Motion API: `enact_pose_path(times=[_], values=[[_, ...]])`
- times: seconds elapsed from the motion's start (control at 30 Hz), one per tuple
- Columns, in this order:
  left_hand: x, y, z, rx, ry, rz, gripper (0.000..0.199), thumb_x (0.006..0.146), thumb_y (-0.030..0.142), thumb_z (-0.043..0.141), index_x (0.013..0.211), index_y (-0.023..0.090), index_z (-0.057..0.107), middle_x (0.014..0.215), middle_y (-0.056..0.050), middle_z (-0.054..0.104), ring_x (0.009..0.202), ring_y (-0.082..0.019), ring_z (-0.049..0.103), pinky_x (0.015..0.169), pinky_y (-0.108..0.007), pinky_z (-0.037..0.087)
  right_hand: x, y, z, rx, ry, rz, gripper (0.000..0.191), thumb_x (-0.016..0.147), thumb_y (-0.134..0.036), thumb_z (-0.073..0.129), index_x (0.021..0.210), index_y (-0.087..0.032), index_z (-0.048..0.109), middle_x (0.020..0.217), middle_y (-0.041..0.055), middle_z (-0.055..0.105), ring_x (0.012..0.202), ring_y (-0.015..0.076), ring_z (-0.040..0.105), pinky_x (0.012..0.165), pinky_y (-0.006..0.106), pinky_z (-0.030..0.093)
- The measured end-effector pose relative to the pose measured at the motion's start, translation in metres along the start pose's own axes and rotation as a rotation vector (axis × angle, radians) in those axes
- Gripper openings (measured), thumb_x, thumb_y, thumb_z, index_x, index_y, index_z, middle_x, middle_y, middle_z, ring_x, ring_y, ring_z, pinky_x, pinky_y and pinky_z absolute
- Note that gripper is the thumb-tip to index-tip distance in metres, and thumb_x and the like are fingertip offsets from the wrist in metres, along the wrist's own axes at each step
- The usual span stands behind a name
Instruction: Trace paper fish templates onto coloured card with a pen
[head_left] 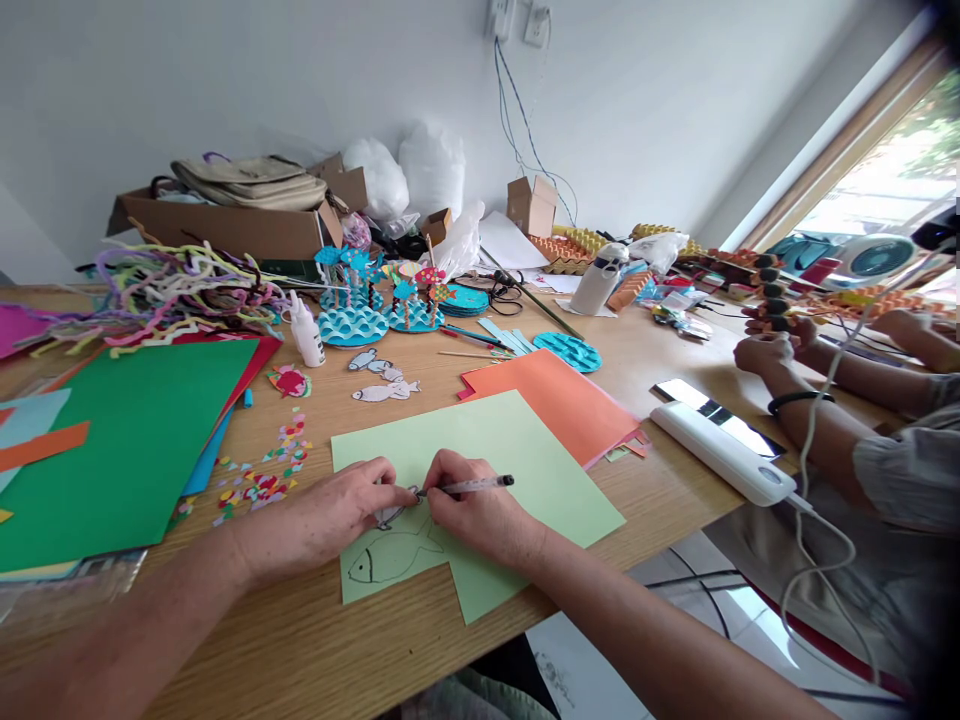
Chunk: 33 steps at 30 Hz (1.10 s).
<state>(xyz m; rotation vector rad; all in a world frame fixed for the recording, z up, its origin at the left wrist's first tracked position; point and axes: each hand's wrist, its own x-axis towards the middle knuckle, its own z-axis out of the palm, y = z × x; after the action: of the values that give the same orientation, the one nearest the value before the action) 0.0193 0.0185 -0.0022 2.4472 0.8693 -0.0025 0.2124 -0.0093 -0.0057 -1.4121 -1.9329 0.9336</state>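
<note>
My right hand (469,505) grips a pen (480,484) with its tip on a light green sheet of paper (525,460). With bent fingers, my left hand (352,505) presses a small grey paper fish cutout (390,515) against that sheet, close to the pen tip. Part of the cutout is hidden under the fingers. Below it on the sheet is a drawn fish outline (394,560) with an eye and a curved gill line. The sheet has a notch in its near edge. Beyond it lie more fish cutouts (386,390).
Orange paper (555,400) lies partly under the green sheet. Confetti (262,488), a glue bottle (306,332), dark green paper (150,440) and pipe cleaners (187,290) are to the left. A white power bank-like device (720,455) and a phone (716,415) sit right, near another person's hands (772,350).
</note>
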Motion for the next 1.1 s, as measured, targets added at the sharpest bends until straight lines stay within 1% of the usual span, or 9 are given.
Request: enact_pose_path(times=[0.17,0.47,0.57,0.77,0.97,1.1], values=[[0.0,0.004,-0.003,-0.005,-0.014,-0.013,0.037,0.083,0.011,0.036,0.109,0.029,0.056,0.093,-0.001,0.046,0.085,-0.015,0.049,0.074,-0.026,0.039,0.0,0.002,-0.002,0.027,-0.025,0.004,0.012,0.065,-0.009,0.046,0.064,-0.02,0.046,0.056,-0.0053,0.05,0.053,0.0094,0.042,0.048,0.019,0.032],[0.001,-0.01,0.008,-0.002,0.047,0.05,0.039,0.083,0.012,0.036,0.111,0.03,0.056,0.092,-0.001,0.048,0.083,-0.015,0.048,0.074,-0.024,0.04,0.002,0.002,-0.002,0.035,0.017,0.038,0.013,0.065,-0.007,0.046,0.064,-0.02,0.046,0.055,-0.0056,0.049,0.052,0.009,0.043,0.048,0.019,0.032],[0.002,-0.012,0.009,-0.003,0.045,0.049,0.04,0.083,0.011,0.036,0.111,0.032,0.056,0.091,-0.001,0.047,0.083,-0.015,0.049,0.074,-0.025,0.04,0.002,0.002,-0.001,0.029,0.026,0.049,0.013,0.065,-0.007,0.045,0.064,-0.02,0.046,0.055,-0.0054,0.049,0.052,0.009,0.043,0.047,0.019,0.032],[0.001,-0.009,0.007,-0.014,0.029,0.046,0.042,0.082,0.009,0.037,0.112,0.033,0.054,0.092,0.0,0.046,0.084,-0.015,0.05,0.075,-0.026,0.04,0.001,0.002,0.0,0.017,0.046,0.052,0.012,0.065,-0.008,0.045,0.065,-0.02,0.047,0.058,-0.0045,0.051,0.053,0.0093,0.043,0.047,0.019,0.032],[0.001,-0.002,0.001,-0.018,0.004,0.011,0.042,0.082,0.008,0.036,0.112,0.029,0.056,0.093,-0.001,0.046,0.085,-0.016,0.049,0.076,-0.026,0.04,0.001,0.004,0.001,0.05,0.054,0.054,0.011,0.065,-0.009,0.045,0.065,-0.02,0.047,0.056,-0.0053,0.049,0.051,0.0093,0.043,0.047,0.02,0.032],[0.001,-0.004,0.003,-0.018,0.024,0.034,0.042,0.081,0.008,0.037,0.112,0.03,0.055,0.091,-0.001,0.047,0.084,-0.016,0.049,0.074,-0.026,0.04,0.001,0.004,0.002,0.051,0.065,0.057,0.011,0.065,-0.01,0.045,0.065,-0.02,0.047,0.057,-0.0052,0.049,0.052,0.0095,0.043,0.046,0.019,0.032]])
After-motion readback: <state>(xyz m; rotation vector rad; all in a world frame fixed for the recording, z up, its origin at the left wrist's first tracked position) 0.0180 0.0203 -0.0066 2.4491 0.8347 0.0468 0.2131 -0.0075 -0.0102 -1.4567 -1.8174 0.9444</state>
